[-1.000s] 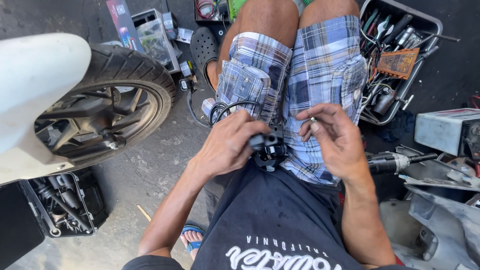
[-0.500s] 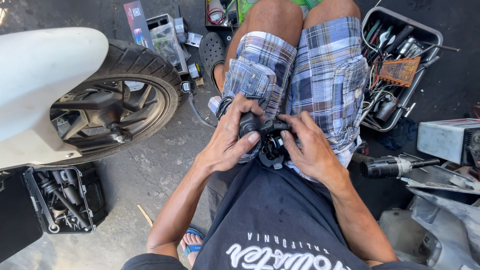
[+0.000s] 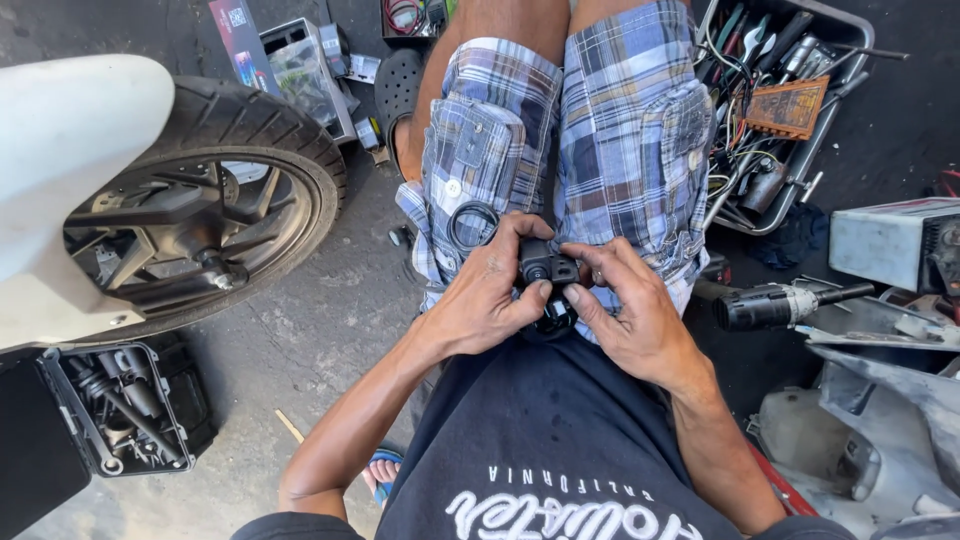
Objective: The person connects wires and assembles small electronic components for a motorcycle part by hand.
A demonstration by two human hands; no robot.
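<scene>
Over the person's lap, against plaid shorts, the left hand and right hand both curl closed around a small black switch unit, fingertips pinching it, with a scooter wheel at left and a tool tray far right.

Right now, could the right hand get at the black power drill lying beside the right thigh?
Probably yes: the black power drill lies uncovered just beyond the right hand, though that hand is busy on the small black part.
</scene>
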